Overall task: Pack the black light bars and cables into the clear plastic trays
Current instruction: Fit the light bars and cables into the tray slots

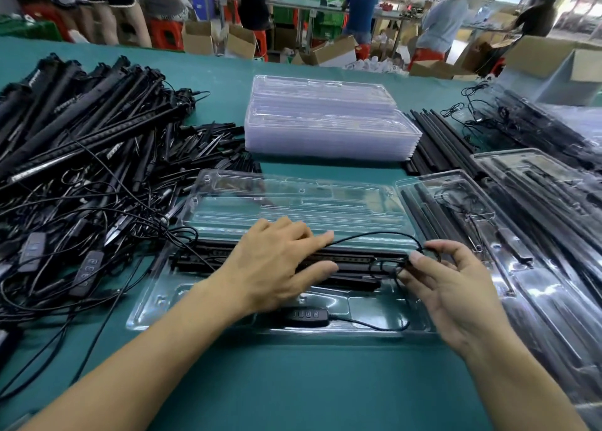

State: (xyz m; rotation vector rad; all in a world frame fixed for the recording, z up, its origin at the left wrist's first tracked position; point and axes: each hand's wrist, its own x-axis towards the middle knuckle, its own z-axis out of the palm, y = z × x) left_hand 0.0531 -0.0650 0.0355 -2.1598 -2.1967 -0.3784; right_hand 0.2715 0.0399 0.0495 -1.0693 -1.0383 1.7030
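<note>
On the far left we see a big pile of black bars and tangled wires lying on the green table. Next to the pile, right in front of us, lies an open clear tray. Its lid is folded back flat on the far side. Some light bars lie side by side in the long slots in the middle of this tray. Our left hand rests on top of those bars, palm down. Its fingers are straight and spread a little, and it grips nothing. Farther back on the table, behind the open tray, sits a stack of empty trays. In the near part of the open tray, just below our left hand, lies a small black switch box with a row of buttons. A thin black cable leaves the right end of the box and curves up toward our right hand. Then it makes a loop over the bars, between our two hands. Our right hand is at the right end of the tray, palm turned toward us. Its thumb and fingertips pinch the cable, and the other fingers are bent a little. Farther right, thin black sticks lie in a row beside the stack. On the far right lie full trays, with bars and wires inside them, one partly on top of another.
</note>
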